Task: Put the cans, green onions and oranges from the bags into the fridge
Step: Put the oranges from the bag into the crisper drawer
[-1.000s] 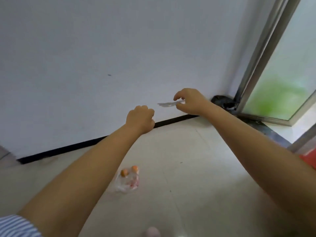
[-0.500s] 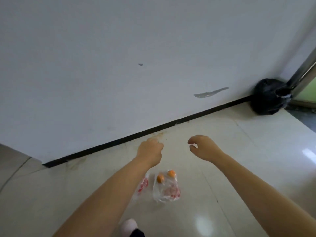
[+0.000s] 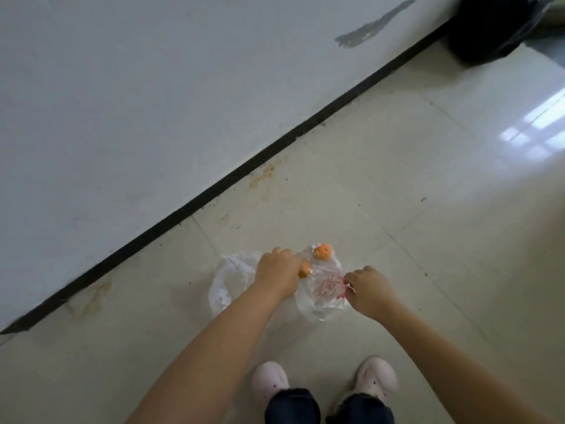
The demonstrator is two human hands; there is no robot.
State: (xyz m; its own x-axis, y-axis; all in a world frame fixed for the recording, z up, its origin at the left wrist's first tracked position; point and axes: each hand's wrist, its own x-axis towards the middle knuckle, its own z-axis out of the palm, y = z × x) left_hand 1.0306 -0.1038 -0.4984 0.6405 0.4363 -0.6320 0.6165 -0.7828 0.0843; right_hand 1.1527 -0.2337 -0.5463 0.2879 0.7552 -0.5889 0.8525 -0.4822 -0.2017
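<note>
**Hands drop to the bags on the floor**

Half a second ago both hands hang in the air above the bags, empty, near the foot of the wall; now they are down at floor level, in the lower middle of the frame, and the view has tipped so that the person's two pale shoes (image 3: 324, 384) show at the bottom edge; the reach has turned into a grasp.

The left hand (image 3: 276, 272) lies curled over the meeting of the two clear plastic bags; beneath its knuckles an orange (image 3: 304, 269) peeps out, touching the hand, though whether the fingers hold the fruit or the plastic I cannot tell; the fingers are bent under and hidden. The right hand (image 3: 368, 289) pinches the near edge of the right bag (image 3: 325, 296), the one with red print, its fingers curled round the film. A second orange (image 3: 322, 250) sits at the far end of that bag, just beyond the left hand; the left bag (image 3: 227, 280) lies beside it, crumpled, its contents unclear.

For the task, this looks like the start of the oranges step: the bag is being taken hold of, nothing is lifted yet, and no fridge, cans or green onions are in sight; most of the work seems still ahead. A black sack (image 3: 492, 29) rests against the wall at the upper right, well apart.
</note>
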